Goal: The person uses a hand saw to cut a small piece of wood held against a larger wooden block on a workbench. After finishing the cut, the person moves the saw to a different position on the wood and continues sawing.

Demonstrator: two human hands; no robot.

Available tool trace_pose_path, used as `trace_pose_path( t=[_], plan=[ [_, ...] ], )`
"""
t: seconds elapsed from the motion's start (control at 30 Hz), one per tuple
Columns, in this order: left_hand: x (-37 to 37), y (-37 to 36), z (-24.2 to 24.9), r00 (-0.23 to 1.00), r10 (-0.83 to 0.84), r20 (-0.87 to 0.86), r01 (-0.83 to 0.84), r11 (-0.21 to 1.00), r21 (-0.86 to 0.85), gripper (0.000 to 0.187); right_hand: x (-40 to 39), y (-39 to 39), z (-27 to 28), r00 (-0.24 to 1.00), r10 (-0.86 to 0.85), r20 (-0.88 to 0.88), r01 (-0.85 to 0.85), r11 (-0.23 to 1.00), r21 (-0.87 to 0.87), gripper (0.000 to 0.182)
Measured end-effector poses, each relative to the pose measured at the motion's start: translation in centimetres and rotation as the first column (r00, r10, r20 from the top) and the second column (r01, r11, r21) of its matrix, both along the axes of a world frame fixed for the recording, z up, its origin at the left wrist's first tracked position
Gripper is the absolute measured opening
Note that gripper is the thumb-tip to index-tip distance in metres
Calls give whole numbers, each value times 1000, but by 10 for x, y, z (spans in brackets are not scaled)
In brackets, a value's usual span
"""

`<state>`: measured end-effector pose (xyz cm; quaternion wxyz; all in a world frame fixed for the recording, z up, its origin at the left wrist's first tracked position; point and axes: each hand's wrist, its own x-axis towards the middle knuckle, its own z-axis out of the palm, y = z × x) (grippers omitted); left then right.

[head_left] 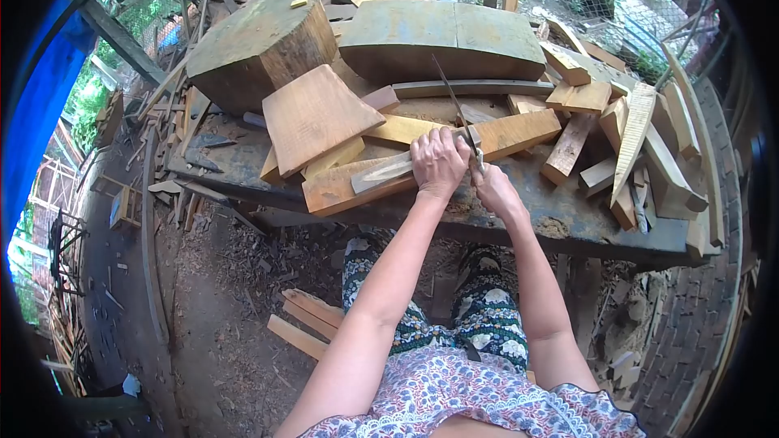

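A long wooden beam [515,131] lies across the workbench [535,211] near its front edge. My left hand [439,162] presses a narrower strip of wood [381,172] down on top of the beam, its fingers wrapped over the strip's right end. Just right of it, my right hand [494,190] is closed round the handle of a saw. The thin dark saw blade [451,91] points away from me and up, crossing the wood beside my left fingers. Most of the handle is hidden by my right hand.
A trapezoid board [318,118] leans at the left, before a large block [264,49]. A thick curved block [442,39] sits at the back. Many offcuts [570,146] crowd the bench's right side. Wood pieces [302,324] lie on the ground near my legs.
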<state>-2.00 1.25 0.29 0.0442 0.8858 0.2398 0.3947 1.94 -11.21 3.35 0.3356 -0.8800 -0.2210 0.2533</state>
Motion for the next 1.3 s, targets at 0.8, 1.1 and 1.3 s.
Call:
trace_pose_path(
  t=[0.8,1.1,1.3],
  plan=[
    [2,0,-1,1000,7,-20,-7,1000,19,25,1,-3,6,1000,11,-15,-11,1000,1,42],
    [2,-1,-5,1000,10,-26,-10,1000,4,24,-19,-20,-6,999,-23,32,23,1000,3,42],
    [-1,0,1,1000,4,-19,-4,1000,8,25,6,4,-10,998,12,64,-18,995,94,45]
  ],
)
